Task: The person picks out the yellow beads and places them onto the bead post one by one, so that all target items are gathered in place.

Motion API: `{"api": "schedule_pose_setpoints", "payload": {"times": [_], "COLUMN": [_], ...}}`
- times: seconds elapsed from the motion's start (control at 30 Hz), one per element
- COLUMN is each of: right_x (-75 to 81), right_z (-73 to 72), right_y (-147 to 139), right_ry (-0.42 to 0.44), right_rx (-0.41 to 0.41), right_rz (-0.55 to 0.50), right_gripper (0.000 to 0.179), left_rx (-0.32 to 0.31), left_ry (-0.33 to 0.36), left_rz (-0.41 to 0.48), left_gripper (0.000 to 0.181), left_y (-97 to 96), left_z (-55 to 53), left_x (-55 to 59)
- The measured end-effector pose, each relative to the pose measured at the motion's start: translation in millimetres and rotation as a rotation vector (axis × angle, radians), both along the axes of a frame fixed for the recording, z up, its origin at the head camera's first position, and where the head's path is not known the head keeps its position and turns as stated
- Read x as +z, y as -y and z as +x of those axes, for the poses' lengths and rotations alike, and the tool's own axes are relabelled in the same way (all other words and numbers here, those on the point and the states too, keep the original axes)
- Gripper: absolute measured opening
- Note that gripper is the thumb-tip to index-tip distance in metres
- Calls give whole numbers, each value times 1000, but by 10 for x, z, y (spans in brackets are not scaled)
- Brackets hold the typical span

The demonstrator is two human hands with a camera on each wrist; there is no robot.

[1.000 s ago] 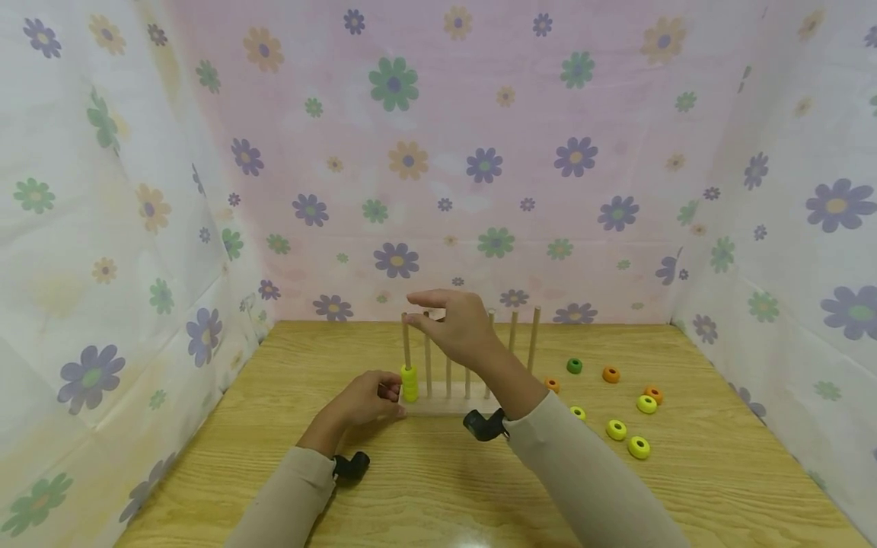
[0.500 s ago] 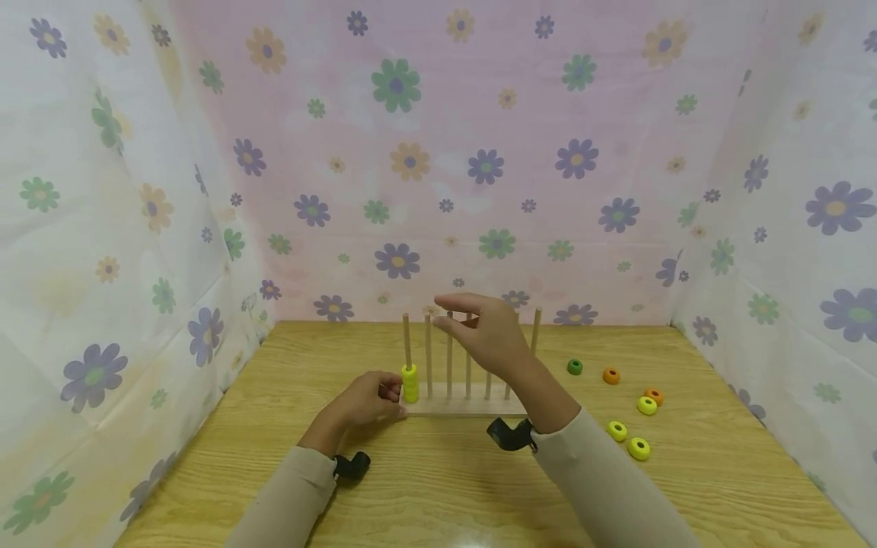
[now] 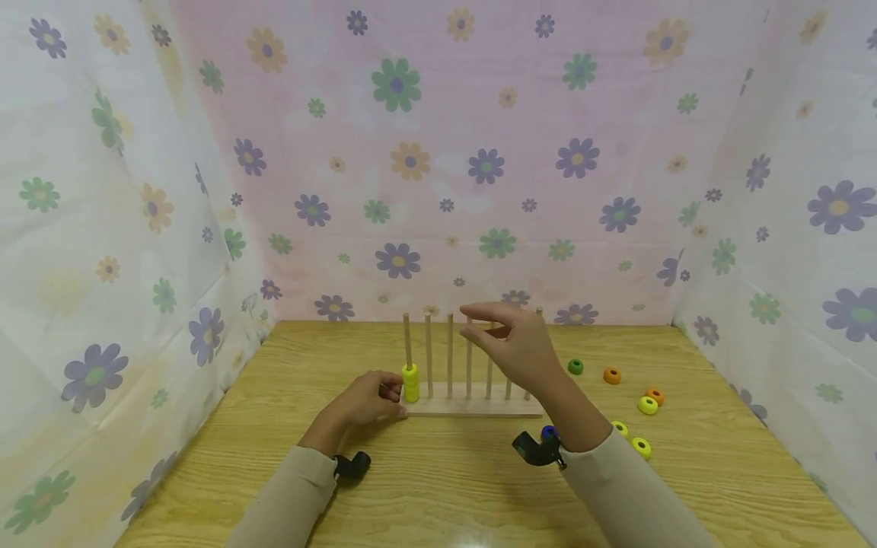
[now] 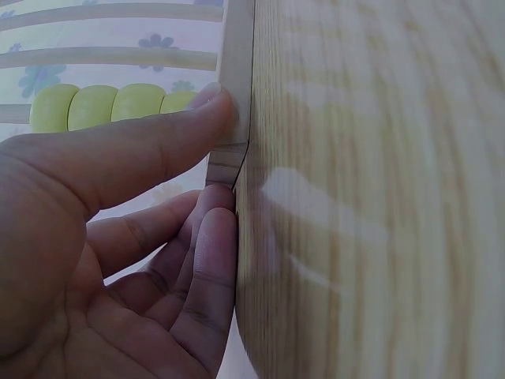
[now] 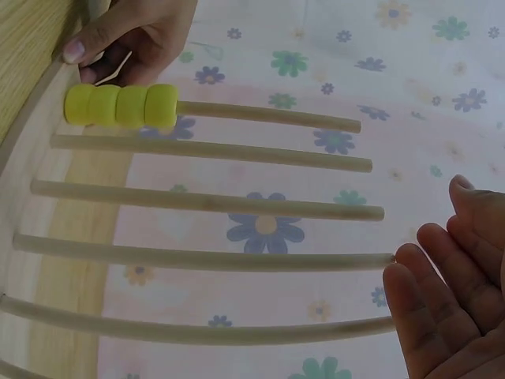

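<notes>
Toward the right edge of the worktop (image 3: 438, 491), from where I stand, lie the loose beads: a green bead (image 3: 575, 368), an orange bead (image 3: 613, 378), more of orange and yellow, and a blue bead (image 3: 549, 431) part hidden by the right wrist; they sit to the right of and below the right hand (image 3: 515, 342), the nearer hand, which hangs by the peg tops, thumb and forefinger parted on nothing; the peg rack's base (image 3: 473, 409) runs side to side along the worktop's far edge; its leftmost peg (image 3: 407, 341) carries four stacked yellow beads (image 3: 410, 384); beside them the left hand (image 3: 368, 397) pinches the base's left end.
</notes>
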State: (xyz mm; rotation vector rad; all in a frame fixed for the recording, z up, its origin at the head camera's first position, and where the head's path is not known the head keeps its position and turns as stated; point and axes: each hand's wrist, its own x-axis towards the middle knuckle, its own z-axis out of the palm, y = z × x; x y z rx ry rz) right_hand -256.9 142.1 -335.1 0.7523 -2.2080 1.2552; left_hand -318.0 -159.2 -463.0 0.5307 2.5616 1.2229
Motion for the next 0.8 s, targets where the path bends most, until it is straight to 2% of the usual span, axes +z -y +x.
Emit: {"api": "schedule_pose_setpoints", "payload": {"times": [0.2,0.4,0.6,0.8], "right_x": [-47,-102,-158,-205], "right_z": [64,113,162,125], "right_y": [-119,-222,-375,-563], "right_ry": [-23,-59,-39,-61], "right_rx": [-17,2,-5,-25], "right_rz": [-19,-15,39,81], "right_gripper": [32,32,32,31], "left_rx": [3,4,3,10], "left_ry": [0,-1,17,15], "left_rz": [-2,-1,11,7], "left_gripper": [65,66,63,61], "left_y": [0,4,-4,-8], "left_z": [-2,-6,-2,7], "left_x": [-7,-15,-4,1]}}
